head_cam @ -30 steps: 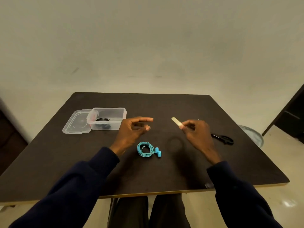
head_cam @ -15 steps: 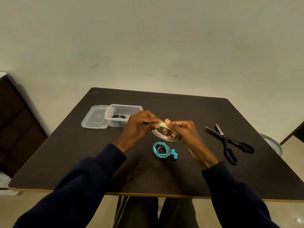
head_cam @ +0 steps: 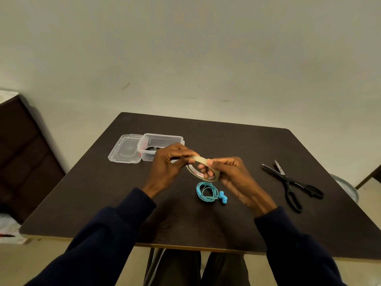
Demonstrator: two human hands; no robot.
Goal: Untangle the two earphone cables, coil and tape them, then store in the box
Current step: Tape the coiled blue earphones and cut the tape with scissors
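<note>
Starting far left: dark furniture (head_cam: 26,153) stands off the bench (head_cam: 92,193), next to its left edge. On the bench's far left part lies a clear lid (head_cam: 125,150), flat, touching the clear box (head_cam: 162,138) on its right. The box is open, and a black earphone cable (head_cam: 151,149) sits inside, partly hidden by the left hand (head_cam: 167,168). That hand is raised over the bench middle, fingers curled, thumb and fingertips pinching the top edge of the tape roll (head_cam: 195,172). Whether it has a loose tape end, cannot tell. The roll is held off the bench between both hands, tilted, red print on its inner core. Below it, near the front, the blue earphone cable (head_cam: 201,193) lies coiled on the bench, buds on its right side, no hand touching it. The right hand (head_cam: 233,176) grips the roll, fingers through its hole, thumb on the outer band. Further right, well apart, black scissors (head_cam: 285,178) lie with blades open, handles toward the near right. Both sleeves dark navy.
</note>
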